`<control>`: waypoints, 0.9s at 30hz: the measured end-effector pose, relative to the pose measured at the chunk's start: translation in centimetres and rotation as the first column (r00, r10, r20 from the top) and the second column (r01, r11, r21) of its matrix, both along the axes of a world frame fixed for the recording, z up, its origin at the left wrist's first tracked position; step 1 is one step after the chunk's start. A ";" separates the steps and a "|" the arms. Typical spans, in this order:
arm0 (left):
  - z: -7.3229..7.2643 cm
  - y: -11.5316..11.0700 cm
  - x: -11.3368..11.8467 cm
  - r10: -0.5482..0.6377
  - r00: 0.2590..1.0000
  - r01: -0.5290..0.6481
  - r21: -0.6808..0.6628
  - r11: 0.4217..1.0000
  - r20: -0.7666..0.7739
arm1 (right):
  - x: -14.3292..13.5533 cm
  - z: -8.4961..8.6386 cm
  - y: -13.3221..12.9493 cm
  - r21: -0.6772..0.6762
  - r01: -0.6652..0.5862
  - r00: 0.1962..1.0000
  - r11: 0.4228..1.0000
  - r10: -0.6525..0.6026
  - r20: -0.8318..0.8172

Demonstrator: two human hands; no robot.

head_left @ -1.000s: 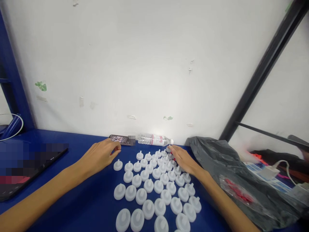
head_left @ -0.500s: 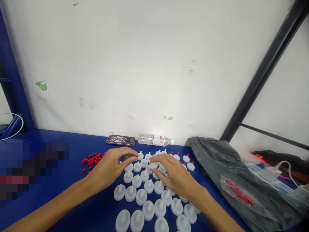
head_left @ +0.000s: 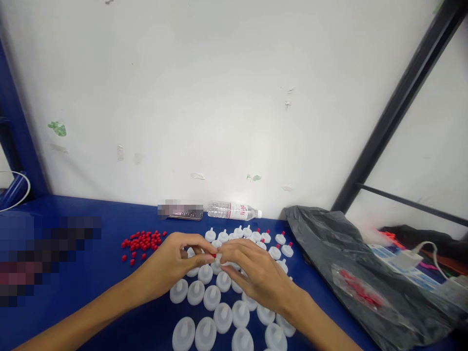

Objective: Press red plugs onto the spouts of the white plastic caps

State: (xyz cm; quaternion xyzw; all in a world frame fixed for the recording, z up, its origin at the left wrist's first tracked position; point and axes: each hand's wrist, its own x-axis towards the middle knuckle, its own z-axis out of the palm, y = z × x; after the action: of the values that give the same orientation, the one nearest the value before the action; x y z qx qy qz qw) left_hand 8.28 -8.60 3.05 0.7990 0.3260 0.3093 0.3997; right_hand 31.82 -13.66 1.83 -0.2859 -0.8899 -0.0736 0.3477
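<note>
Between the thumb and index finger of my left hand is a small red cap. My right hand meets it over the rows, fingers closed on a white nozzle lid that they mostly hide. Both sets of fingertips come together at the red cap. Below and around them stand many round white nozzle lids, spouts up and bare. At the far right of the rows, several lids carry red caps on their spouts. Left of my left hand lies a loose pile of red caps.
A phone and a clear plastic bottle lie along the wall. To the right are a dark plastic bag and a clear packet of red pieces. A white cable and charger sit beyond.
My hands have come together: the left moved right with the red cap, the right moved slightly left with the nozzle lid. More of the red pile shows.
</note>
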 end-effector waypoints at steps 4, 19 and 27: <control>0.1 0.4 -0.3 -0.045 0.986 0.093 -0.309 0.947 0.160 | -0.5 0.0 -0.3 0.107 -0.027 0.997 0.994 0.034 -0.065; 1.0 -1.3 0.1 -0.290 0.917 0.388 -0.455 0.801 0.272 | -2.2 0.3 -1.7 0.208 -0.092 0.980 0.974 0.125 -0.152; 1.6 -1.3 0.1 -0.312 0.933 0.358 -0.423 0.832 0.177 | -2.1 1.4 -2.0 0.189 -0.051 0.985 0.981 0.080 -0.151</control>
State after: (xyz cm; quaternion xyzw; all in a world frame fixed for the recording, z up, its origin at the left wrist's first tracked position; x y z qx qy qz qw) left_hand 8.40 -9.88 4.60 0.7131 0.2227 0.1907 0.6368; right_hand 29.72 -15.64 3.23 -0.2279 -0.8579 -0.1214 0.4442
